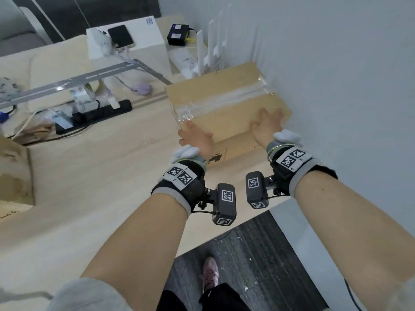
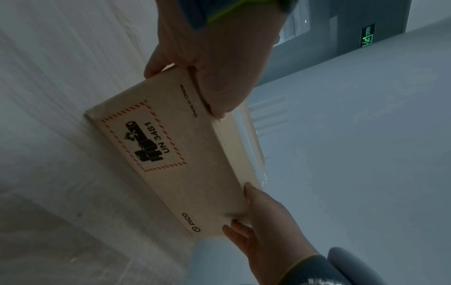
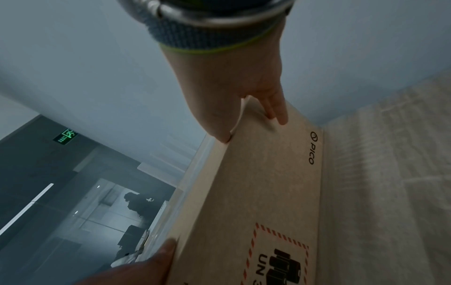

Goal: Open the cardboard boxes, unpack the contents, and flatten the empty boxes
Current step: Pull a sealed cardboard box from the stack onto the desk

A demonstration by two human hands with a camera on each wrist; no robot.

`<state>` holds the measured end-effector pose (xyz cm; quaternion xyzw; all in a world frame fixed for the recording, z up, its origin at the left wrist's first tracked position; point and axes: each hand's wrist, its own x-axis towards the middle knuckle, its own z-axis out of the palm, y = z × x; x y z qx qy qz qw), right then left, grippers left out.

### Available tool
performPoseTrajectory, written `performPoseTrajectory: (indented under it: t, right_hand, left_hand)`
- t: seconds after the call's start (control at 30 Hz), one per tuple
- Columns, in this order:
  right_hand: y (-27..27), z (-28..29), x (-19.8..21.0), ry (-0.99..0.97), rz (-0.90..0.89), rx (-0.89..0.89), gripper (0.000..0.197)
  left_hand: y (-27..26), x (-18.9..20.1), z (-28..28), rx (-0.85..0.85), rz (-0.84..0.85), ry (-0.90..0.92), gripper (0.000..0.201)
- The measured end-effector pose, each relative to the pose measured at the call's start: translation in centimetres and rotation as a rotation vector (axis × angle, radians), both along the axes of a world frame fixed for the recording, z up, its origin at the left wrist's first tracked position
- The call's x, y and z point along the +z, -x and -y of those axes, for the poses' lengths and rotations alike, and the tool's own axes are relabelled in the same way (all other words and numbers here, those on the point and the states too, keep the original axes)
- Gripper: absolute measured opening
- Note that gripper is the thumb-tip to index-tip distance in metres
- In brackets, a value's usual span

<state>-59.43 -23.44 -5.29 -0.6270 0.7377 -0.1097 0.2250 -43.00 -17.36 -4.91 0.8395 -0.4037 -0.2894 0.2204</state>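
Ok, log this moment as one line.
step: grasp box | left hand: holds near top edge | right hand: holds near top edge | box: taped shut, on table

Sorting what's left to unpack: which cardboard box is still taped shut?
The cardboard box by the wall, held by both hands: clear tape runs along its top seam. The box at the left edge shows none.
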Motion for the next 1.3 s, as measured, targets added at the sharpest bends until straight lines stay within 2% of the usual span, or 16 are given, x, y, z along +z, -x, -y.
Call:
performPoseTrajectory:
  t: [0.1, 0.23, 0.47, 0.6, 0.73, 0.83, 0.97, 1.13, 1.3]
  right_hand:
    - [0.5, 0.8, 0.1, 0.019, 0.041, -0.005, 0.037]
    - [0.9, 2.0, 0.4, 0.024, 0.07, 0.002, 0.033]
    - [0.8, 2.6, 0.5, 0.011, 0.091, -0.018, 0.034]
    - [0.6, 2.4, 0.4, 0.058, 0.024, -0.052, 0.032]
    - [-1.3, 1.6, 1.1, 0.081, -0.059, -0.101, 0.051]
    - [-4.1, 1.0, 2.8, 0.125, -0.085, -0.042, 0.058]
    - [-9.3, -0.3, 5.2, 0.139, -0.028, 0.069, 0.059]
    - [-19.0, -4.1, 7.4, 0.188, 0.045, 0.272, 0.056]
    - [-27.2, -8.4, 9.0, 0.196, 0.098, 0.397, 0.05]
  left_hand:
    - [0.9, 0.4, 2.0, 0.084, -0.047, -0.031, 0.078]
    - [1.1, 0.0, 3.2, 0.038, -0.071, -0.036, 0.083]
    - [0.8, -0.1, 3.8, -0.005, -0.013, -0.039, 0.082]
    - [0.5, 0.2, 3.5, 0.003, -0.061, -0.024, 0.08]
    - [-1.2, 0.5, 1.9, -0.125, -0.079, 0.008, 0.071]
    - [-3.3, 1.6, 0.4, -0.115, -0.076, 0.056, 0.067]
    - [-7.5, 3.2, -1.6, -0.065, -0.007, 0.07, 0.058]
    - [-16.5, 5.2, -6.2, 0.049, 0.047, 0.111, 0.045]
    - [-24.4, 7.3, -11.1, 0.161, 0.148, 0.169, 0.035]
